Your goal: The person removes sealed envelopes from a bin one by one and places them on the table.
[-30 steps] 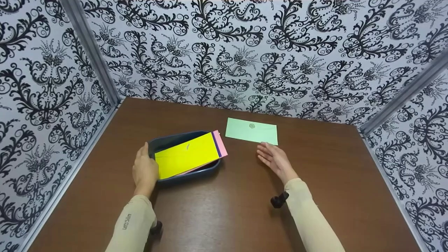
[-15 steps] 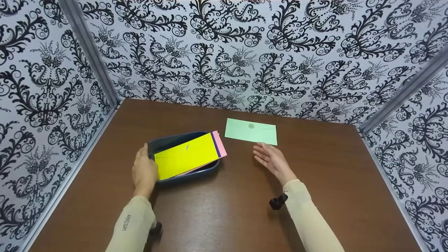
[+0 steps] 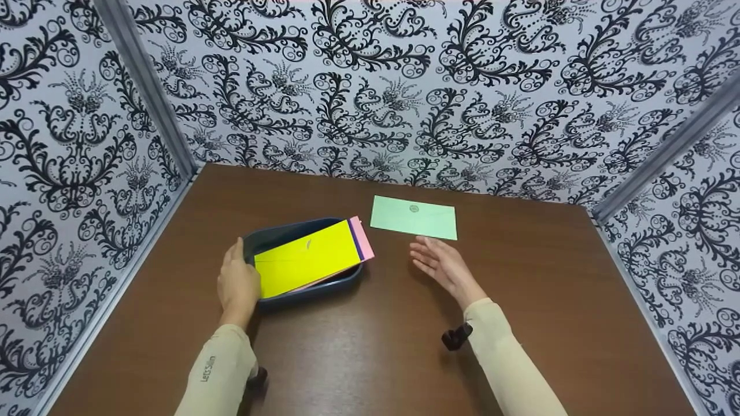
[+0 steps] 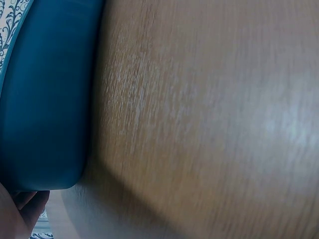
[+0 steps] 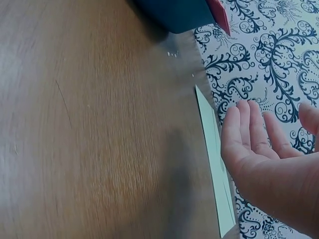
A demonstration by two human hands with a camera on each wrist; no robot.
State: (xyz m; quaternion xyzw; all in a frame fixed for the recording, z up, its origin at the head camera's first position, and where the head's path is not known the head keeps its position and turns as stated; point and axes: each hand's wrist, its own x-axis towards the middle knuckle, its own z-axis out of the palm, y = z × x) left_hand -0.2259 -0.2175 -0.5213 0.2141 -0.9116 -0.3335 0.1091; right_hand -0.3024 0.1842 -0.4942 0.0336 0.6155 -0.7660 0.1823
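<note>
In the head view a dark blue plastic tub (image 3: 312,293) stands left of centre. A yellow envelope (image 3: 306,257) lies slantwise over its opening, on top of a purple and a pink one (image 3: 363,238) whose ends stick out past the right rim. My left hand (image 3: 238,283) grips the tub's left end; in the left wrist view its fingers (image 4: 34,206) lie against that end. My right hand (image 3: 445,267) hovers with relaxed fingers and holds nothing. Just beyond it a pale green envelope (image 3: 413,218) with a round seal lies flat on the table.
The brown wooden table (image 3: 370,346) is closed in by patterned panels (image 3: 370,104) at the back and both sides. Grey metal posts (image 3: 147,86) mark the corners. Dark wrist devices (image 3: 457,337) hang below both sleeves.
My right hand has drifted slightly left, fingers still relaxed. My left hand stays at the tub, and the envelopes keep their places.
</note>
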